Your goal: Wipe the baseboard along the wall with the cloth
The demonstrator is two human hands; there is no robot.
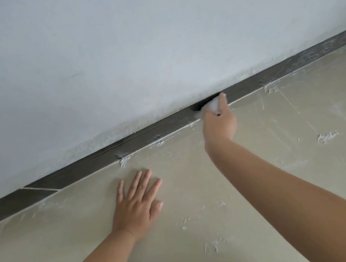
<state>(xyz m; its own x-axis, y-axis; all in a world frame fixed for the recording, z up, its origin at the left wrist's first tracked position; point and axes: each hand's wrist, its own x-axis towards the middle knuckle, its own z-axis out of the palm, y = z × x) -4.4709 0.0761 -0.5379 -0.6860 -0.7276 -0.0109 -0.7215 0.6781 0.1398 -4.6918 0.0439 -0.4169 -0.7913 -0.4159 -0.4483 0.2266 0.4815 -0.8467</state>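
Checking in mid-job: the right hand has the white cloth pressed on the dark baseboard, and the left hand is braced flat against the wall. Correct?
Not quite. The head view shows the left hand lying flat with fingers spread on the beige floor, short of the wall, not against it. The rest holds: the right hand holds the white cloth against the dark baseboard.

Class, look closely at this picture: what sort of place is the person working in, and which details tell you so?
Probably a room just plastered or renovated: white plaster splatters on the beige floor, a rough-edged white wall, and a dusty dark baseboard.
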